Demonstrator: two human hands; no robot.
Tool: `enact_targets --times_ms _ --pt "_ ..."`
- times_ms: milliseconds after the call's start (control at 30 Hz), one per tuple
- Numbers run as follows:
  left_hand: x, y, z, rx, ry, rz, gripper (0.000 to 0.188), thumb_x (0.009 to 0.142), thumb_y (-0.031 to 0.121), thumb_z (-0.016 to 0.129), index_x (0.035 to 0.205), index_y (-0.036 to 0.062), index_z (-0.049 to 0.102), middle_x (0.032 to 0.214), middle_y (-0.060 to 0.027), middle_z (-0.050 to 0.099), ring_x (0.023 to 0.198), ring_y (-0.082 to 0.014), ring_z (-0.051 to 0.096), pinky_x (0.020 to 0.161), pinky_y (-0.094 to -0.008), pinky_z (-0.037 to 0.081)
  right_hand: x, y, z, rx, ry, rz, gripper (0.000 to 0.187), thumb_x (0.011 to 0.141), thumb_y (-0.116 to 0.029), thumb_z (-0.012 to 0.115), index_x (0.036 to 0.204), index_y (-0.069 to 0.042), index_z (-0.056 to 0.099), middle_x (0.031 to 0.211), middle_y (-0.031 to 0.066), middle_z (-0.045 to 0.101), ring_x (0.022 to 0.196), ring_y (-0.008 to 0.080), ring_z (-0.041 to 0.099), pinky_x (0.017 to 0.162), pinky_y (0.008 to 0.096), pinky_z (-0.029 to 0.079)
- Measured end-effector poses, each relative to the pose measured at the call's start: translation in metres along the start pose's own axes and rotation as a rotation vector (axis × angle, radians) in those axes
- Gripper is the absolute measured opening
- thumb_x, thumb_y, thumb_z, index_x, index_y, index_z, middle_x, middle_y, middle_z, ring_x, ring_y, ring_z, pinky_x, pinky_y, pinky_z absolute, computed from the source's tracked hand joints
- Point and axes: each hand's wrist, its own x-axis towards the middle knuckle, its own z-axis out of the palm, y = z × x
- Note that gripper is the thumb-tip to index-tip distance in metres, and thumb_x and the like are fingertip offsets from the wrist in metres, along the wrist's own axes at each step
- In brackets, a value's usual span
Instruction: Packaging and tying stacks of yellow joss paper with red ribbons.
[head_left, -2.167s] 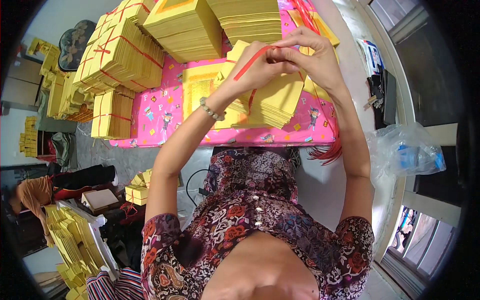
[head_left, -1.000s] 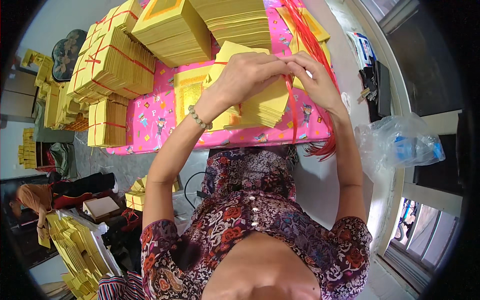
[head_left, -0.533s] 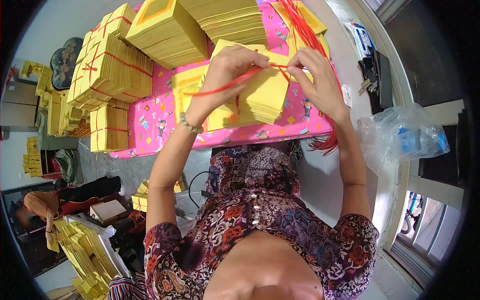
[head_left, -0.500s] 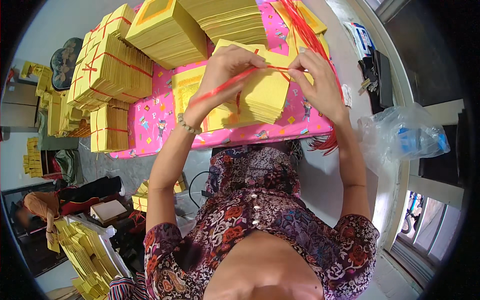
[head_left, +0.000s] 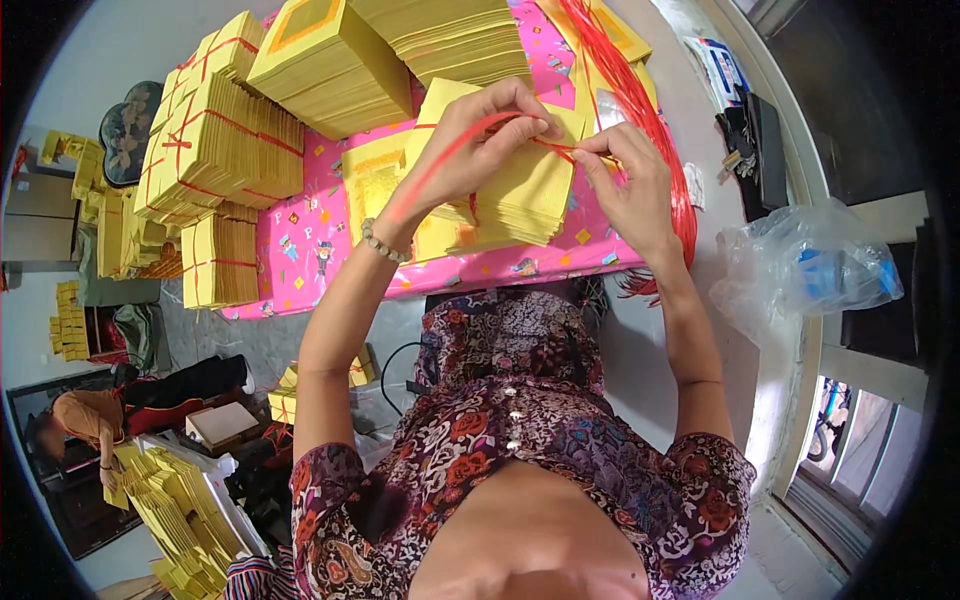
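Observation:
A stack of yellow paper sheets (head_left: 535, 195) lies on the pink patterned table cover, with red ribbon around it. Above the stack, my left hand (head_left: 490, 130) pinches a red plastic ribbon (head_left: 455, 155), whose loose end is blurred over my wrist. My right hand (head_left: 632, 180) closes thumb and finger on the same ribbon, to the right of the left hand. A short span of ribbon runs between the two. Under the stack's left side lies more yellow paper (head_left: 375, 175) with an orange and gold patch. A hank of long red ribbons (head_left: 640, 90) hangs past my right hand.
Tied yellow bundles (head_left: 215, 140) pile up at the table's left, with tall loose stacks (head_left: 335, 75) at the back. A clear plastic bag (head_left: 810, 260) sits to the right. At lower left, another person (head_left: 95, 415) handles yellow paper (head_left: 180, 500).
My left hand has shifted a little right, its fingers more curled. My right hand has moved slightly down and left. The ribbon's loose end has swung upward.

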Motion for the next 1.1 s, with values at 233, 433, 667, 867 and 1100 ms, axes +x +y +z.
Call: enact_targets --times_ms 233,433,667,867,1100 --pt "0.001 -0.003 0.002 -0.025 -0.081 -0.015 0.011 0.093 0.009 0.056 0.094 -0.0016 0.056 0.089 -0.0032 0.064 0.087 -0.0088 0.062 0.079 -0.0233 0.049 0.006 -0.002 0.002 0.101 0.004 -0.016 0.010 0.081 -0.010 0.067 0.085 -0.003 0.062 0.079 0.0101 0.059 0.073 0.0248 0.060 0.065 0.0325 0.046" --pt "-0.007 -0.002 0.004 0.005 -0.071 -0.049 0.013 0.092 0.008 0.057 0.096 -0.0033 0.061 0.086 -0.0044 0.066 0.084 -0.0078 0.061 0.076 -0.0216 0.049 -0.009 0.013 0.012 0.603 -0.120 0.346 0.010 0.084 -0.009 0.068 0.085 0.000 0.063 0.076 0.0032 0.059 0.071 0.0079 0.057 0.063 0.0227 0.044" --pt "-0.011 0.000 -0.001 -0.159 -0.044 -0.032 0.011 0.093 0.008 0.057 0.093 -0.0029 0.060 0.084 -0.0039 0.065 0.082 -0.0068 0.061 0.074 -0.0221 0.049 -0.005 0.007 0.009 0.355 0.005 0.110 0.009 0.080 -0.006 0.070 0.082 0.000 0.064 0.074 0.0048 0.061 0.068 0.0106 0.059 0.062 0.0239 0.046" --pt "-0.014 0.003 -0.002 -0.018 -0.012 -0.056 0.011 0.093 0.007 0.055 0.091 -0.0030 0.059 0.081 -0.0038 0.064 0.080 -0.0081 0.061 0.074 -0.0227 0.049 -0.011 0.008 0.007 0.216 0.035 0.078 0.009 0.078 -0.006 0.071 0.079 0.000 0.065 0.073 0.0081 0.061 0.066 0.0152 0.060 0.060 0.0258 0.047" --pt "-0.015 0.002 -0.004 -0.085 0.053 -0.131 0.012 0.093 0.008 0.056 0.093 -0.0032 0.059 0.079 -0.0049 0.063 0.077 -0.0101 0.062 0.077 -0.0245 0.051 -0.017 0.010 0.007 0.326 -0.014 0.179 0.009 0.079 -0.006 0.070 0.080 0.001 0.065 0.075 0.0063 0.063 0.067 0.0118 0.060 0.061 0.0251 0.047"
